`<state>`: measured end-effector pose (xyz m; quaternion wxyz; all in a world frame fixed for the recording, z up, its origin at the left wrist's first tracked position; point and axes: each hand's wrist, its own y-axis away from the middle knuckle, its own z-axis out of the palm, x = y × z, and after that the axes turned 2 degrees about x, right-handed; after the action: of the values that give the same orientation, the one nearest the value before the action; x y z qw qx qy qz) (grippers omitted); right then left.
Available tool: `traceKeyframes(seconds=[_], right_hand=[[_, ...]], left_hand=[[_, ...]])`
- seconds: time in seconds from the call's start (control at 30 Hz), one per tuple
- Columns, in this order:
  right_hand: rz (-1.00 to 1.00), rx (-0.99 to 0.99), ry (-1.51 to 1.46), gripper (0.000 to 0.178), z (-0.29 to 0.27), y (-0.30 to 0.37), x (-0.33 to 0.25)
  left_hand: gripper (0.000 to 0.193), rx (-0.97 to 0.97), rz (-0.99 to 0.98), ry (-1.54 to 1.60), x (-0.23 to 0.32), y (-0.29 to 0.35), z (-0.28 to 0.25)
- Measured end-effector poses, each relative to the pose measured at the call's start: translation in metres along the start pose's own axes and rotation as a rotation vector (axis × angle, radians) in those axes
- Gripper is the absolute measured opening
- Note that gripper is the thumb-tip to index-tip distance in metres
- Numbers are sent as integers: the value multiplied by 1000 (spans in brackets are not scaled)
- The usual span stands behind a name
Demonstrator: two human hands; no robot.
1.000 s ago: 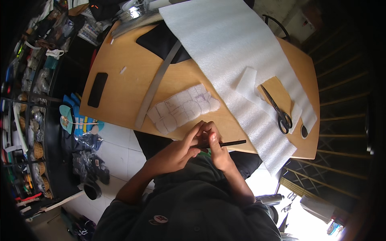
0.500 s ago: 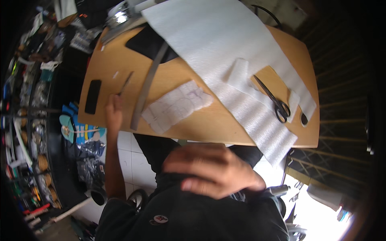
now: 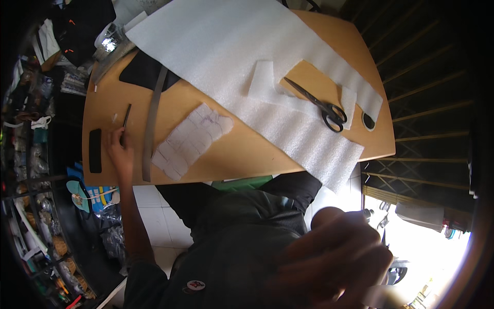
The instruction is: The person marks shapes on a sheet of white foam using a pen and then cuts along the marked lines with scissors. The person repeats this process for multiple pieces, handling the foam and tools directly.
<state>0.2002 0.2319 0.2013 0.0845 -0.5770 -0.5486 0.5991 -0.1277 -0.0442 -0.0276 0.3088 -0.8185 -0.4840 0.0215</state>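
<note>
At the left of the table my left hand (image 3: 121,152) rests with its fingers closed on the lower end of a slim dark stick-like tool (image 3: 127,116); its exact kind is unclear. My right hand (image 3: 334,257) is raised close to the camera at the lower right, dark and smeared, so its fingers cannot be read. Right of the left hand lies a long grey metal ruler (image 3: 154,123). Beyond it is a whitish, crinkled piece with marked lines (image 3: 190,141). A large white foam sheet (image 3: 221,56) crosses the table, with black-handled scissors (image 3: 332,116) partly on it.
A black flat rectangular object (image 3: 95,150) lies near the wooden table's (image 3: 257,162) left edge. A black sheet (image 3: 144,72) sits under the ruler's far end. Cluttered shelves (image 3: 41,195) stand at left, a folding metal gate (image 3: 417,134) at right.
My right hand has moved from in front of my body toward the lower right, nearer the camera. The view has shifted, placing the table's contents farther left; my left hand stays by the slim tool.
</note>
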Motion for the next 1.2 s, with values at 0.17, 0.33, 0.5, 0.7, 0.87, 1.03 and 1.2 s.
traceKeyframes(seconds=[0.17, 0.33, 0.5, 0.7, 0.87, 1.03, 1.2], right_hand=[[396, -381, 155, 10, -40, 7, 138], [533, -463, 668, 28, -84, 59, 248], [587, -474, 690, 34, -94, 71, 276], [582, -574, 808, 44, -100, 61, 276], [608, -610, 755, 39, -112, 50, 284], [938, -452, 371, 25, -121, 42, 269], [878, -226, -375, 45, -34, 50, 172]], left_hand=[[32, -353, 90, 115, 78, 36, -33], [41, -460, 107, 25, 101, 42, -44], [40, -716, -252, 382, 90, 28, -57], [28, -589, 16, 755, 95, -4, -111], [38, -650, -132, 999, 123, -51, -131], [34, -690, -84, 1268, 143, -82, -122], [30, -1046, 88, 1174, 205, -105, -104]])
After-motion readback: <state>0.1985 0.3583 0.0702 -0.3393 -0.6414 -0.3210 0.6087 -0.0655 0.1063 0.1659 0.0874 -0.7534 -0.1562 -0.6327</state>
